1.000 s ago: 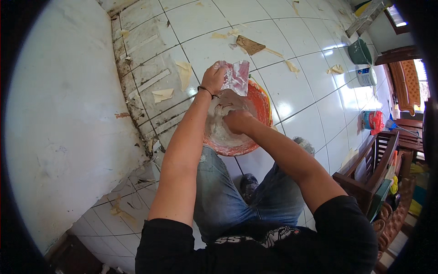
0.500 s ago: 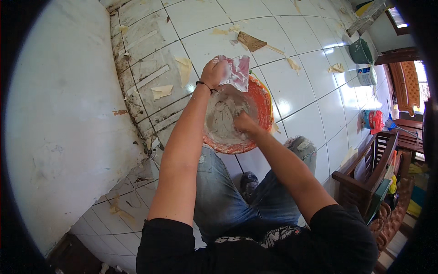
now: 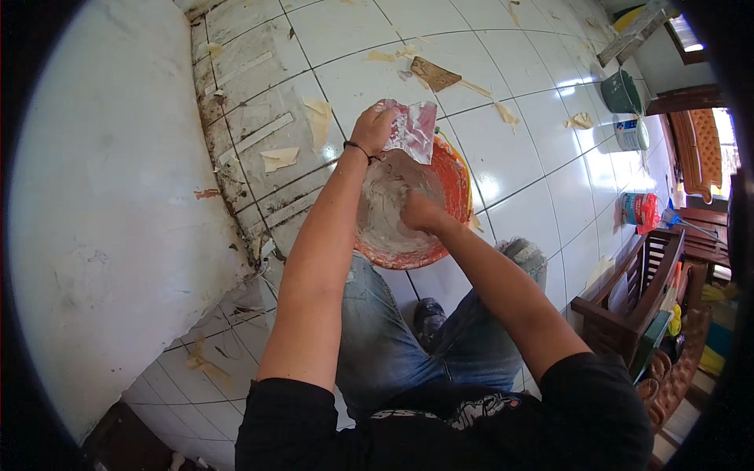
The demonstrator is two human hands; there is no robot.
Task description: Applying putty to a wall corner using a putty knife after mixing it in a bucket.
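An orange-red bucket (image 3: 453,174) stands between my knees on the tiles, its inside coated with grey-white paste (image 3: 382,206). My left hand (image 3: 374,129) is closed on one end of a reddish flat sheet (image 3: 416,129) smeared with white, held over the bucket's far rim. Down inside the bucket, my right hand (image 3: 421,212) is curled into a fist at the paste. Whatever it grips is hidden by the fingers and the paste.
A stained white wall (image 3: 118,196) rises on the left. Scraps of peeled tan material (image 3: 317,122) and a brown flat piece (image 3: 434,74) litter the floor. Toward the right are a green bucket (image 3: 620,92), a white tub (image 3: 631,134), a red-and-blue pail (image 3: 640,210) and wooden furniture (image 3: 613,310).
My left hand and the sheet have shifted slightly to the right. The paste in the bucket has been stirred and its surface looks smoother, while my right hand stays low inside.
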